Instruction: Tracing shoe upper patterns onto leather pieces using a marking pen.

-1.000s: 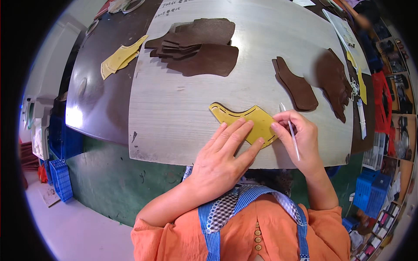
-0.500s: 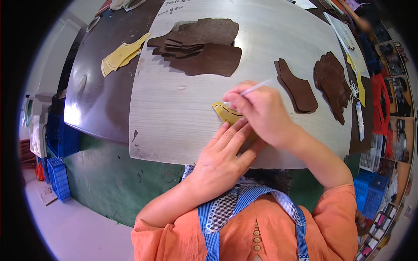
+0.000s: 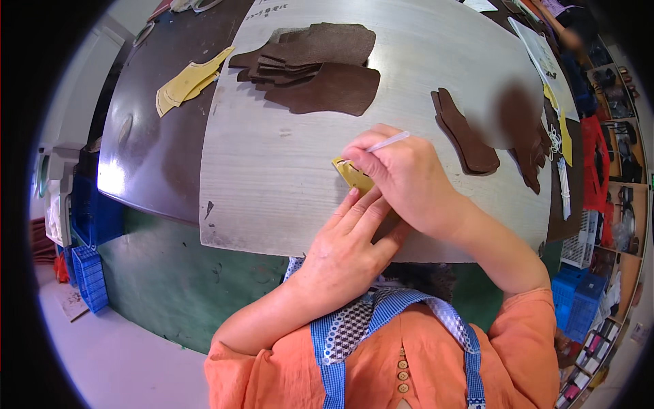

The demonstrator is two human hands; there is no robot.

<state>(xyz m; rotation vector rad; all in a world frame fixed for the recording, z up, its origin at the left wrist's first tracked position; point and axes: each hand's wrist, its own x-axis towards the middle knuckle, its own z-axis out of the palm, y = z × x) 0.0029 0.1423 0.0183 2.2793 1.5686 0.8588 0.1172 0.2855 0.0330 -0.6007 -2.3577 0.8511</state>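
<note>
A yellow pattern template [image 3: 355, 178] with slots cut along its edge lies near the middle of the board's front half. My left hand [image 3: 351, 235] lies on it with fingers stretched out, pressing it down. In a pinch, my right hand [image 3: 409, 174] grips a thin whitish marking pen [image 3: 388, 141]. The tip rests at the template's upper left, by a slot. My right hand covers the template's right part, and whatever lies beneath the template is mostly hidden.
A pile of brown leather pieces [image 3: 334, 88] lies at the far left of the pale board [image 3: 266, 198]. More brown leather pieces [image 3: 466, 140] lie at right, beside a partly blurred stack [image 3: 528, 160]. Yellow templates [image 3: 191, 78] sit on the dark table; white pens [image 3: 564, 187] lie far right.
My right hand and the pen have shifted slightly left along the template's slots, covering more of them. The left hand stays in place.
</note>
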